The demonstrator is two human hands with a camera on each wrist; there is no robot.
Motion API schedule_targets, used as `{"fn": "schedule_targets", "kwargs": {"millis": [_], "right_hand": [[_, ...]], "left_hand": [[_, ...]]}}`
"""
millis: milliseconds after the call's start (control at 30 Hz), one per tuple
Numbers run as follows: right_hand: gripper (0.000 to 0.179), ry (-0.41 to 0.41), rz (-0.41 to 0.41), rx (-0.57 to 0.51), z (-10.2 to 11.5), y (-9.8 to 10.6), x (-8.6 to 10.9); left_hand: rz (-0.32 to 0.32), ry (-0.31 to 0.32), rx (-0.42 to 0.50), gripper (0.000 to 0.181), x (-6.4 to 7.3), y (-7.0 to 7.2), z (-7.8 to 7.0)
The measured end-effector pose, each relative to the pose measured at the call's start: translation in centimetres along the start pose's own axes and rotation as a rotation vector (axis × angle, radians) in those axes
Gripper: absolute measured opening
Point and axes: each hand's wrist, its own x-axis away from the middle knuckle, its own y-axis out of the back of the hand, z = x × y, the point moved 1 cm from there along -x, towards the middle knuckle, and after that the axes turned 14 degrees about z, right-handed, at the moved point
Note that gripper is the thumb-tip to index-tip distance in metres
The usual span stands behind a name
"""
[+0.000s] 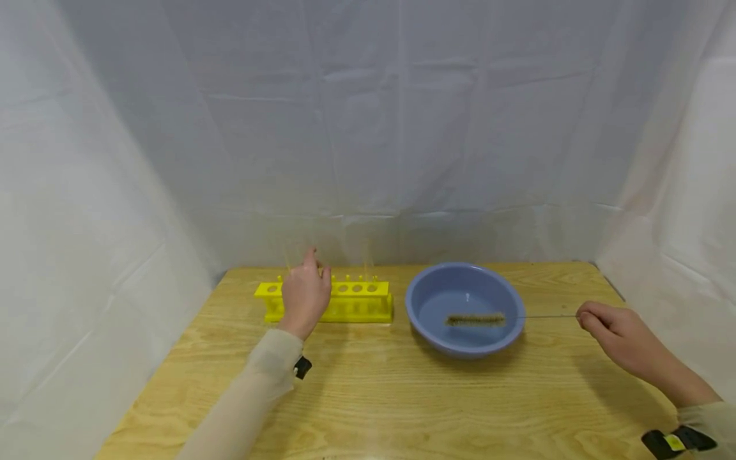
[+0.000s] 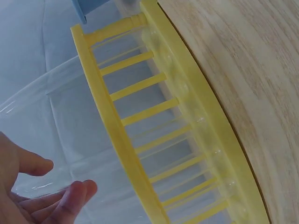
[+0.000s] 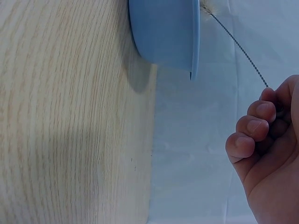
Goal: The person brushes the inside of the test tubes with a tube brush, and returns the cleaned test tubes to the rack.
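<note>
A yellow test tube rack (image 1: 356, 315) holds several clear test tubes, one of them a glass tube (image 2: 39, 86) standing well above the top plate. My left hand (image 1: 306, 294) is over the rack, close to the tubes' upper ends. In the left wrist view its thumb (image 2: 37, 164) and fingers (image 2: 77, 193) are apart, beside a clear tube. My right hand (image 1: 623, 338) grips the twisted wire handle (image 3: 240, 49) of a test tube brush (image 1: 476, 319). The brush's bristly head lies across the view of a blue basin (image 1: 464, 348), over its inside.
Rack and basin stand side by side toward the back of a wooden table (image 1: 368, 409). White sheeting (image 1: 368, 128) hangs behind the table and on both sides.
</note>
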Motion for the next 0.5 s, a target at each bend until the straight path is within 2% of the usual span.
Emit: {"fn": "schedule_targets", "kwargs": {"millis": [233,400,500], "right_hand": [[0.022,0.003,-0.005,-0.009,0.3,0.0,0.0],[0.023,0.002,-0.005,-0.017,0.3,0.0,0.0],[0.023,0.000,-0.009,-0.013,0.2,0.0,0.1]], "left_hand": [[0.082,-0.014,-0.050,0.055,0.4,0.7,-0.4],[0.071,-0.031,-0.104,0.050,0.3,1.1,-0.4],[0.061,-0.033,-0.094,0.043,0.1,1.4,-0.3]]}}
